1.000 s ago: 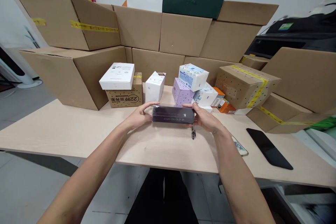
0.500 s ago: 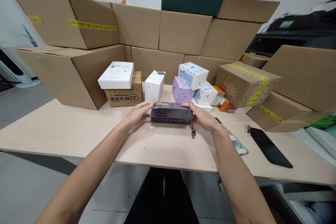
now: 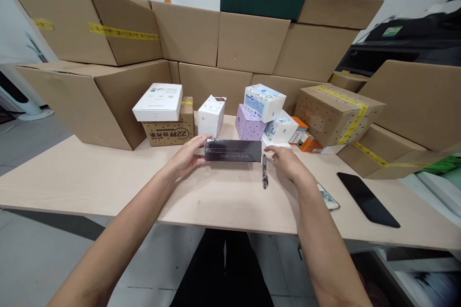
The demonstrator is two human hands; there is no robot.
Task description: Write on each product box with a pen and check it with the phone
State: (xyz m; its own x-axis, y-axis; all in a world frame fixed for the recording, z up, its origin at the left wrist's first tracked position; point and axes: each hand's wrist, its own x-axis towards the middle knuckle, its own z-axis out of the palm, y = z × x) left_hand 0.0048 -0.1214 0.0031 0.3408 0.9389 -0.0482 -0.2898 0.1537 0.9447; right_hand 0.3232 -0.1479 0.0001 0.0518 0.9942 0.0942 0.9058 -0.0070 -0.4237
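Resting on the light wooden table [image 3: 108, 177], a dark box [image 3: 233, 150] lies lengthwise at mid-table. Left hand [image 3: 187, 156] grips its left end, fingers curled over the top edge. Right hand [image 3: 288, 163] is open, just off the box's right end, holding nothing. A black pen [image 3: 264, 172] lies between that hand and the box. Behind: white box [image 3: 212, 116], purple box [image 3: 248, 124], then stacked cardboard cartons [image 3: 248, 43].

dark box [image 3: 233, 150]: glossy film wrap | table [image 3: 108, 177]: pale matt wood-look | cartons [image 3: 97, 100]: matt brown cardbd | phone [image 3: 367, 193]: glossy blk
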